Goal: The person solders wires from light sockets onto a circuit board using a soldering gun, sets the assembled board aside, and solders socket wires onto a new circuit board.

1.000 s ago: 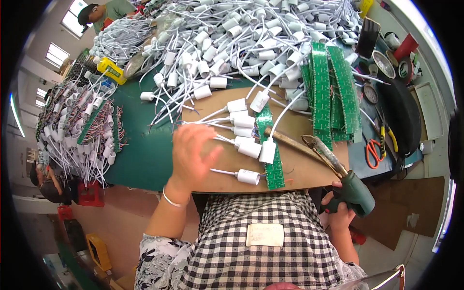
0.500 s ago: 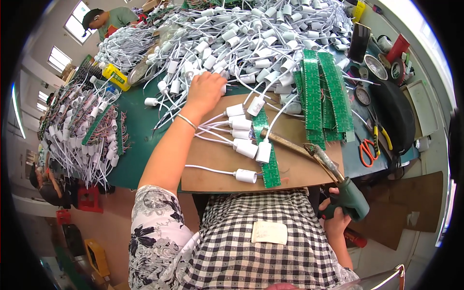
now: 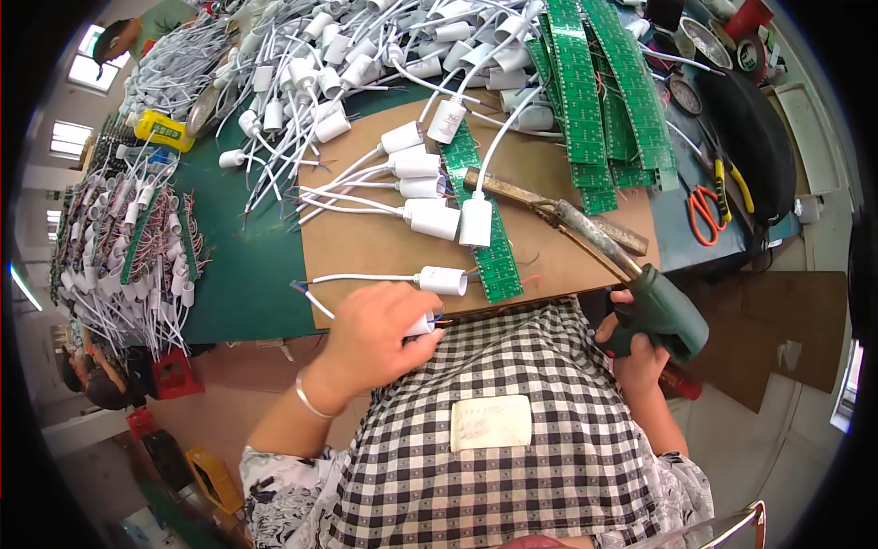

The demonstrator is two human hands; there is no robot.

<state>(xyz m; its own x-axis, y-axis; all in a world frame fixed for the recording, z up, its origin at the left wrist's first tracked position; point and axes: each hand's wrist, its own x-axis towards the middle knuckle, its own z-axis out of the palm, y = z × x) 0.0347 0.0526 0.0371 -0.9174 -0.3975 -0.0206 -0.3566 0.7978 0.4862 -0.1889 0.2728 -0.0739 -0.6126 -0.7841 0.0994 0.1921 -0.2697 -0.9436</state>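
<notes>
My left hand [image 3: 370, 340], at the front edge of the brown work board [image 3: 366, 133], grips a white lamp socket [image 3: 420, 325] with thin wires sticking out toward the right. In my right hand [image 3: 638, 361] is a green soldering gun [image 3: 672, 314], its metal barrel angled up and left over a worn flat bar [image 3: 617, 233]. A green circuit board strip [image 3: 498, 261] lies on the work board. Several white sockets with cables, such as one in the middle [image 3: 432, 218], sit along its left side; another socket [image 3: 443, 280] lies nearer me.
A large pile of white sockets [image 3: 334, 126] covers the far table. More circuit board strips [image 3: 572, 91] are stacked at far right. Orange-handled scissors [image 3: 704, 215] and yellow-handled pliers [image 3: 734, 188] lie beyond. Bundled finished-looking strips [image 3: 137, 247] hang at left. Another person [image 3: 119, 41] is at far left.
My left hand has come back from the far pile to the near edge with a socket in it. My right hand still holds the soldering gun; the whole view has shifted.
</notes>
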